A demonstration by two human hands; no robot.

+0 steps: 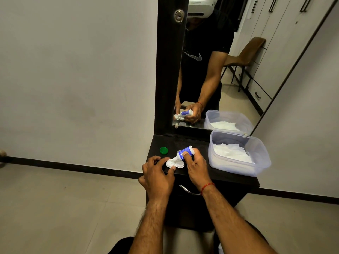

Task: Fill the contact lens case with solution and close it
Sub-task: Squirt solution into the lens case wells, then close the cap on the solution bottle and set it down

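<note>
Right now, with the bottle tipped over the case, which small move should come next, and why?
Probably a gentle squeeze of the solution bottle. The right hand grips it with its nozzle pointing down at the left well of the lens case, the left hand pinches the case steady, and the green cap lies apart. The fill level is hidden.

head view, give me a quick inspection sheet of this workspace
surface: black cabinet top, dark and matte.
job's things: lens case lies uncapped; solution bottle tilted, nozzle down at the case's left well; green cap lies apart, to the left.
clutter: clear plastic tub at the right, white tissue inside.
grippers: left hand pinches the lens case; right hand grips the solution bottle.
cables: nothing seen.
surroundings: mirror behind, grey walls, tiled floor, drawer handle below.
</note>
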